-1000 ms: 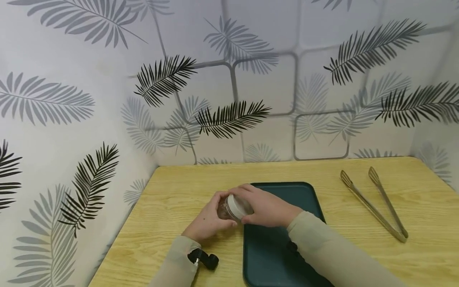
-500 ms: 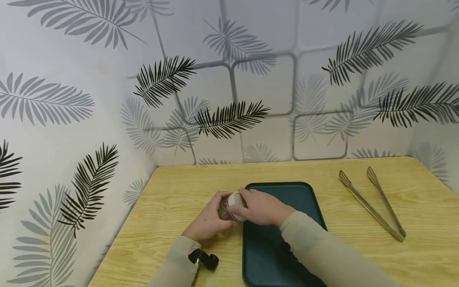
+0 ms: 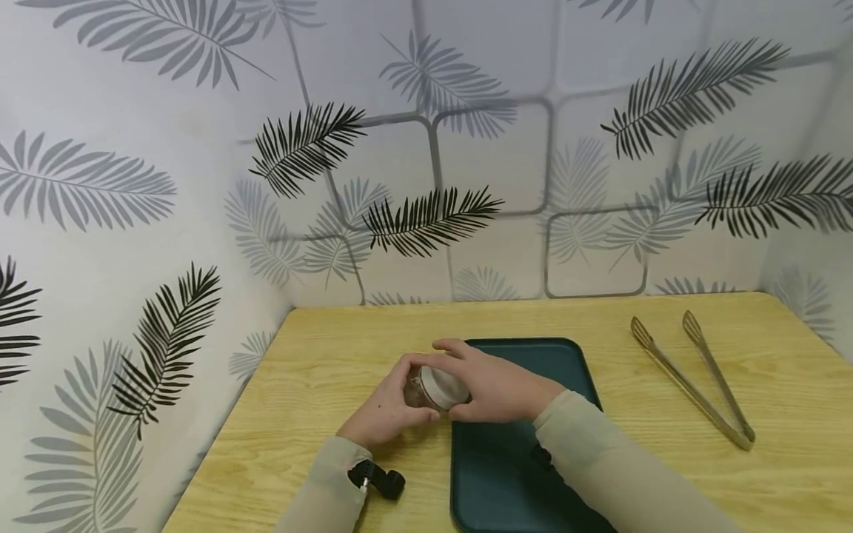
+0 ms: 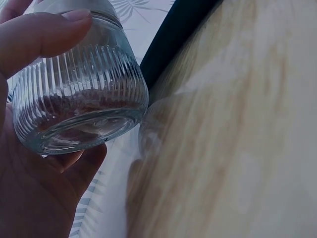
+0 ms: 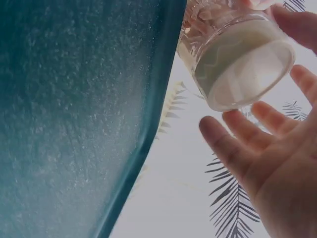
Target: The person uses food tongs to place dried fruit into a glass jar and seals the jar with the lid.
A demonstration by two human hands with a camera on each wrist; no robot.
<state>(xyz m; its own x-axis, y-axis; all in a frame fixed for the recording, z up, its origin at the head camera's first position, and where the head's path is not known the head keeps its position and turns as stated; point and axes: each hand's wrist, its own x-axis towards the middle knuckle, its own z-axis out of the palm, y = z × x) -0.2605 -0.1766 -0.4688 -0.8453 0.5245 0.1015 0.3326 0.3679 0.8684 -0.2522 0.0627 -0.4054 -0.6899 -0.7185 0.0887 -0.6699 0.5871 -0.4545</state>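
Observation:
A ribbed glass jar [image 4: 81, 89] with reddish-brown contents lies tilted above the table, its white lid [image 3: 445, 386] towards the right. My left hand [image 3: 381, 413] grips the jar's body, thumb on one side and fingers on the other. Over the lid arches my right hand [image 3: 503, 386], with thumb and fingers around its rim. In the right wrist view the lid's flat top [image 5: 252, 74] faces the palm and the fingers surround its edge loosely. One finger of that hand lifts away from the jar in the head view.
Right under the right forearm lies a dark green tray [image 3: 493, 474]. Metal tongs [image 3: 700, 392] rest spread apart on the wooden table [image 3: 320, 370] at the right. A leaf-patterned wall [image 3: 400, 148] stands behind the table.
My right hand turned across the lid, its thumb swinging over the top half a second ago, then swung back to its earlier pose. The left hand holds the jar in place throughout.

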